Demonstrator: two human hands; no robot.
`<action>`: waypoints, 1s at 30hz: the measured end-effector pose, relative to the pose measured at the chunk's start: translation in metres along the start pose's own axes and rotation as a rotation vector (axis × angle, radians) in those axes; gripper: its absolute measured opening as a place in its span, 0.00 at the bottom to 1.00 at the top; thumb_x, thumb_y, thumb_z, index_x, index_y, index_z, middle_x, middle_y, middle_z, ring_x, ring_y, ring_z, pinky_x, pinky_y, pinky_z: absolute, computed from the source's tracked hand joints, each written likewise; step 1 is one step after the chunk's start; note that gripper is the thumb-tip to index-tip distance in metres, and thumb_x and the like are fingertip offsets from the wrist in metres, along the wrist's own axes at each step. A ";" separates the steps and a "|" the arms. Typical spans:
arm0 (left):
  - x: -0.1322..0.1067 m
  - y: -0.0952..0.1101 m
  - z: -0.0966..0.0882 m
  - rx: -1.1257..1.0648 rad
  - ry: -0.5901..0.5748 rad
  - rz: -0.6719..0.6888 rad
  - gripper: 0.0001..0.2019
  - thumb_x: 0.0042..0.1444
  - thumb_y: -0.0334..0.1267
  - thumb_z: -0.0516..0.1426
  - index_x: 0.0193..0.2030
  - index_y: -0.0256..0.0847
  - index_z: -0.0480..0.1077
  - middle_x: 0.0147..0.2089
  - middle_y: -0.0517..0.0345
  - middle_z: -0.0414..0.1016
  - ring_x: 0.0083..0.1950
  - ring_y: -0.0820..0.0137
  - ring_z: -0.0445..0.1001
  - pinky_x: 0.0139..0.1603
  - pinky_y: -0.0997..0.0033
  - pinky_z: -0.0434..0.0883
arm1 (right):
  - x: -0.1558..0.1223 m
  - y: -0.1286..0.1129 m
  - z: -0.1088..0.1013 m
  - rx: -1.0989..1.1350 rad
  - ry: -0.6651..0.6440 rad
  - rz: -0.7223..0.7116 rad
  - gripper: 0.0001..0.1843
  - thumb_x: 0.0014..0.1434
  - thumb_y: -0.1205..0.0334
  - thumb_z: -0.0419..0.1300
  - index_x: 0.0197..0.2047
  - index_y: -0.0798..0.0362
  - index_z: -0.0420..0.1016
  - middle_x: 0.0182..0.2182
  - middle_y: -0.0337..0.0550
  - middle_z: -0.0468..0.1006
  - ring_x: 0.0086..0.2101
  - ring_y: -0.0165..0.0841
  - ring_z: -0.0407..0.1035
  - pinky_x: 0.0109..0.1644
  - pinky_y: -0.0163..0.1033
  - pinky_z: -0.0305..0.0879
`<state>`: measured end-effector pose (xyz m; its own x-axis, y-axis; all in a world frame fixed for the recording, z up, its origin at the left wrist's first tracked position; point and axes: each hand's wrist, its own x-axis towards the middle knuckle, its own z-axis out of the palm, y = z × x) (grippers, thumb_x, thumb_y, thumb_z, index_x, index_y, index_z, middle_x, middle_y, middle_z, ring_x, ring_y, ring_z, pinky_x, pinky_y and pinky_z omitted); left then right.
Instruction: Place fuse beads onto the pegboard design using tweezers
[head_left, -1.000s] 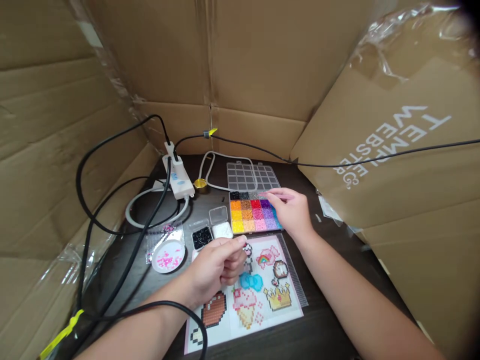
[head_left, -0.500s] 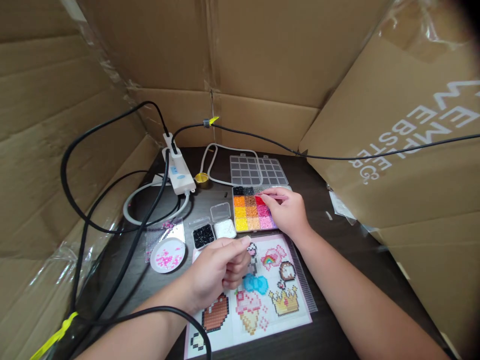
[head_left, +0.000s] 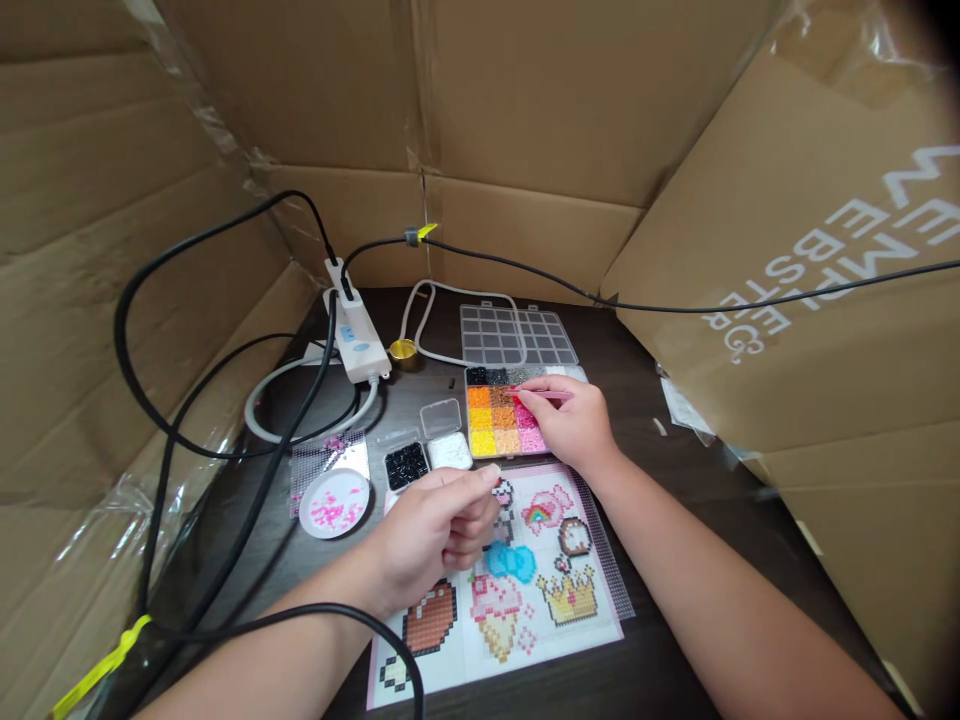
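Note:
A bead organiser box point(head_left: 495, 425) with orange, yellow, red and pink compartments lies on the dark table point(head_left: 675, 480). My right hand point(head_left: 574, 425) rests over its right half, fingers pinched on a thin pink tool point(head_left: 540, 396) whose tip points into the red beads. My left hand point(head_left: 435, 535) hovers curled above a pattern sheet point(head_left: 525, 590) with a clear pegboard and a blue bead patch point(head_left: 510, 562). Its fingers are closed; what they hold, if anything, is hidden.
The box's clear lid point(head_left: 517, 338) lies behind it. Small tubs of black beads point(head_left: 406, 465) and white beads point(head_left: 450, 452) and a white dish of pink beads point(head_left: 334, 503) sit at left. A white power strip point(head_left: 358, 338) and black cables point(head_left: 225, 560) cross the left side. Cardboard walls point(head_left: 787, 330) surround the table.
The camera tilted down a little. My right hand slid slightly left over the bead box, bringing the pink tool's tip to the red compartment. My left hand stayed curled over the sheet.

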<state>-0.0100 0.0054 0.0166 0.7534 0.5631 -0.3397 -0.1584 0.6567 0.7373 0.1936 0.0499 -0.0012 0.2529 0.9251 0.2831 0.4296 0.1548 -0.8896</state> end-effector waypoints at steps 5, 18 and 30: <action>0.001 -0.001 -0.001 -0.001 -0.003 0.003 0.28 0.62 0.50 0.57 0.20 0.41 0.47 0.19 0.71 0.44 0.19 0.82 0.41 0.19 0.76 0.40 | 0.000 -0.001 0.001 0.012 0.001 0.010 0.03 0.53 0.64 0.66 0.31 0.52 0.83 0.30 0.43 0.86 0.32 0.37 0.81 0.37 0.40 0.77; -0.001 0.000 0.002 0.003 0.016 -0.001 0.29 0.61 0.51 0.58 0.20 0.41 0.47 0.19 0.70 0.44 0.19 0.82 0.41 0.20 0.75 0.40 | 0.001 -0.003 0.002 0.008 -0.005 0.013 0.04 0.53 0.63 0.66 0.30 0.51 0.83 0.30 0.43 0.86 0.32 0.37 0.80 0.38 0.41 0.78; 0.001 -0.001 0.001 0.006 -0.005 0.003 0.28 0.62 0.50 0.58 0.20 0.41 0.47 0.19 0.70 0.44 0.19 0.81 0.42 0.20 0.75 0.40 | 0.002 -0.003 0.002 0.003 -0.012 0.040 0.04 0.53 0.64 0.65 0.30 0.51 0.83 0.30 0.44 0.86 0.32 0.37 0.80 0.39 0.41 0.77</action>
<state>-0.0087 0.0046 0.0163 0.7562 0.5624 -0.3343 -0.1569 0.6520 0.7418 0.1904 0.0518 0.0014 0.2591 0.9348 0.2428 0.4167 0.1186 -0.9013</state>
